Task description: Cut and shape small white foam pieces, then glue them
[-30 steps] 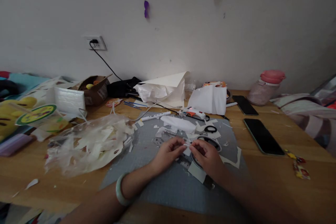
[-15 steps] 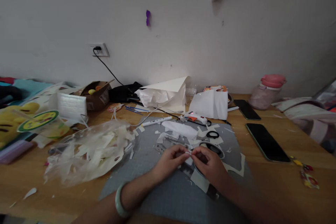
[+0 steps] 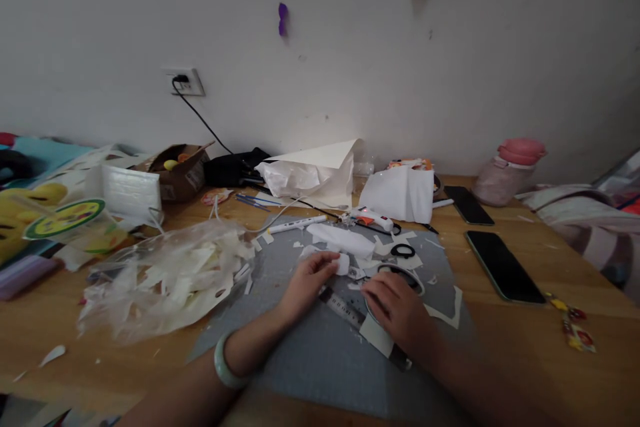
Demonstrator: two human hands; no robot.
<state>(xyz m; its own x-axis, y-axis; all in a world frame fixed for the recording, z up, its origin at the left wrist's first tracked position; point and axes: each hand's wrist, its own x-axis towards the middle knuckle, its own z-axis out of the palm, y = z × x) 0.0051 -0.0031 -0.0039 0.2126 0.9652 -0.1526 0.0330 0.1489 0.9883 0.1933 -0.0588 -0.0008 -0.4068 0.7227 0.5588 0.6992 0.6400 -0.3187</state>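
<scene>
My left hand point(image 3: 305, 279) lies on the grey cutting mat point(image 3: 310, 353), its fingertips on a small white paper scrap point(image 3: 343, 263). My right hand point(image 3: 393, 307) rests palm down just to its right, fingers curled over white paper pieces and the edge of a dark ring point(image 3: 404, 271). A dark ruler point(image 3: 345, 307) runs diagonally on the mat between the two hands. White offcuts, black-handled scissors point(image 3: 401, 251) and a white glue gun point(image 3: 370, 217) lie beyond the hands. A pale green bangle point(image 3: 223, 365) sits on my left wrist.
A clear plastic bag of white scraps point(image 3: 165, 280) sits left of the mat. Two dark phones point(image 3: 503, 267) and a pink-lidded bottle point(image 3: 510, 170) are on the right. White paper sheets point(image 3: 320, 173), a cardboard box point(image 3: 183, 170) and a plugged-in cable point(image 3: 205, 123) line the wall.
My hands were pinched together over a small white piece above the mat. They have come apart and dropped onto the mat, the left moving toward a scrap, the right lying flat over paper.
</scene>
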